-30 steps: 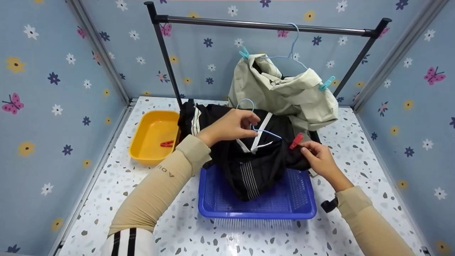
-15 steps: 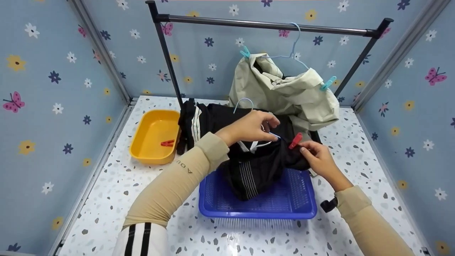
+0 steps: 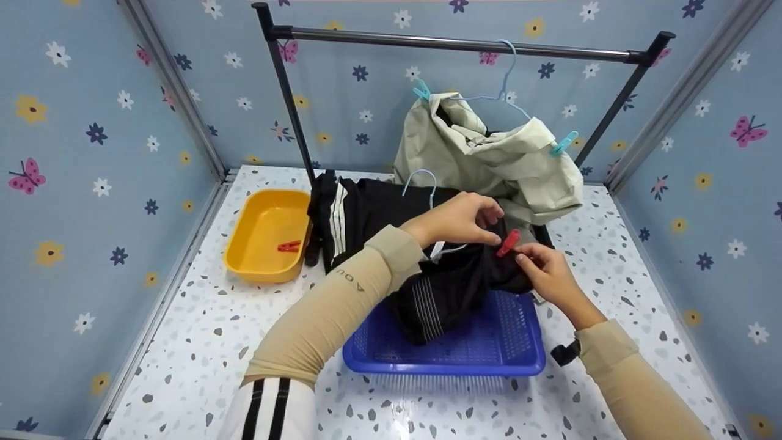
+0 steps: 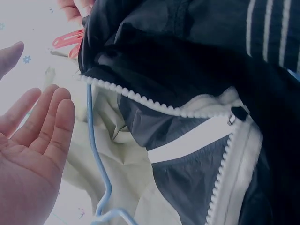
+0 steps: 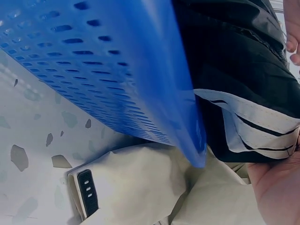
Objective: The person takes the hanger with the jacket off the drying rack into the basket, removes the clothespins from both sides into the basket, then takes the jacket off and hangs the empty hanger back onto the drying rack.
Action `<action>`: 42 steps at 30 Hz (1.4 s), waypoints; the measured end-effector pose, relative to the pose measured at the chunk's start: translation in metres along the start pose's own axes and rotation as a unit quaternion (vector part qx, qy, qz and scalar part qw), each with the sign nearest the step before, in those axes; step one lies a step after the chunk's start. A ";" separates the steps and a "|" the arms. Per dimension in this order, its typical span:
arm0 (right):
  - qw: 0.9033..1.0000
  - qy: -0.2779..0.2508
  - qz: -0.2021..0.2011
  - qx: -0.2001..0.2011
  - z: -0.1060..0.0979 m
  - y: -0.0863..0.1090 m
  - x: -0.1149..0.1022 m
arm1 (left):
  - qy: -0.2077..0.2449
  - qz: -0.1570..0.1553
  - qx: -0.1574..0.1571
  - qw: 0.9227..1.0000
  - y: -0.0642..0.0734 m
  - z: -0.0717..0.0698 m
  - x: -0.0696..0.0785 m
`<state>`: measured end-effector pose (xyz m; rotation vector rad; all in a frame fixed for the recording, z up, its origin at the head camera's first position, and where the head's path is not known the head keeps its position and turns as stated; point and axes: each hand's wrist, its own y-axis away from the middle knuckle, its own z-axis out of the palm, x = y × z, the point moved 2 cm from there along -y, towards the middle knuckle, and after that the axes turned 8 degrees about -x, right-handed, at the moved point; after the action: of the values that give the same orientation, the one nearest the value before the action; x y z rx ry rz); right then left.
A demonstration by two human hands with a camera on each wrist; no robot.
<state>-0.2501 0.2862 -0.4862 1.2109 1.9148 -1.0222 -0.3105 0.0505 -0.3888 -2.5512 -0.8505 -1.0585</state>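
Observation:
A black jacket with white stripes lies partly in the blue basket, with its white zip undone in the left wrist view. A blue hanger runs into its neck opening, and the hook sticks up. A red clothespin is on the jacket's right shoulder. My right hand pinches the cloth just beside that clothespin. Just left of the clothespin is my left hand, holding nothing; its fingers look straight in the left wrist view. Part of the jacket's neck is hidden behind the left hand and forearm.
A yellow basin with a red clothespin inside stands to the left. The blue basket sits in front. Behind, a black rack bears a pale green garment on a hanger, clipped with two turquoise clothespins.
My left hand has let go of the hanger and moved right along it, toward the red clothespin. The right hand keeps its pinch on the jacket without moving.

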 end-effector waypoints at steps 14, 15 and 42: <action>1.000 -0.004 -0.009 -0.004 0.000 0.001 0.002 | -0.036 -0.019 -0.021 0.999 -0.030 0.016 -0.001; 1.000 -0.003 -0.011 -0.004 -0.001 0.001 0.002 | -0.034 -0.018 -0.022 0.999 -0.031 0.017 -0.001; 1.000 0.000 -0.027 0.000 -0.001 0.002 0.005 | 0.007 0.020 -0.023 1.000 -0.044 0.031 -0.002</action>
<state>-0.2502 0.2899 -0.4903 1.1640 1.9572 -1.0495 -0.3210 0.0985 -0.4112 -2.5850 -0.7774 -1.0951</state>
